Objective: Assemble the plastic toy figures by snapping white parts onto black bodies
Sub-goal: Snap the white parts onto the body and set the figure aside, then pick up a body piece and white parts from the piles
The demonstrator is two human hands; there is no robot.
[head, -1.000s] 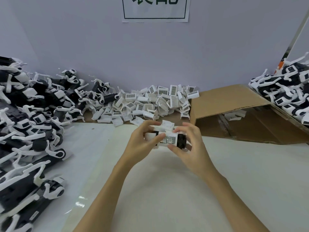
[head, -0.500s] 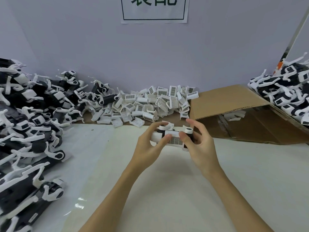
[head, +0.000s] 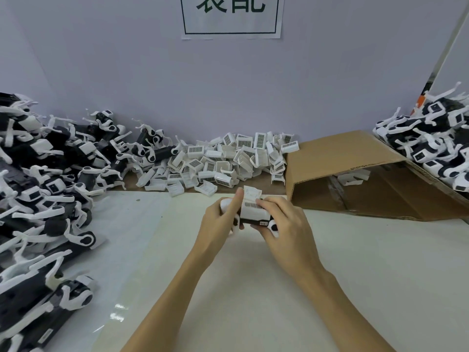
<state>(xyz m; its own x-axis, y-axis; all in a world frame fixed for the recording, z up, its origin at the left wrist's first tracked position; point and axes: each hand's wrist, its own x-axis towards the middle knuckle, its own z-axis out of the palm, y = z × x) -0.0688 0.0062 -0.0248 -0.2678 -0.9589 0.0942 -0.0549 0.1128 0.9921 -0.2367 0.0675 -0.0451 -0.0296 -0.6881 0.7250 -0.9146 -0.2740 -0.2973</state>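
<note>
Two hands: I had both on one figure (head: 253, 218), held over the table (head: 355, 275) near its far edge.
Left hand (head: 219, 222): fingers curled round the figure's left end, thumb up against the white part (head: 251, 208).
Right hand (head: 284, 224): fingers curled over the figure's right end, fingertips pressed on top of the white part.
Figure: black body along the bottom with a small label, white rounded pieces at both ends — the white part sat on top, barcode sticker facing up.
Seating: I could not tell whether the white part was fully snapped on.
Left pile (head: 38, 186): black-and-white figures heaped along the table's left side.
Loose parts (head: 228, 158): white parts with barcode stickers piled against the wall, just beyond my hands.
Box (head: 355, 158): cardboard, on its side to the right, open toward me — a few white parts inside.
Right pile (head: 436, 146): more figures, heaped beyond the box.
Sign (head: 231, 16): white sheet on the wall.
</note>
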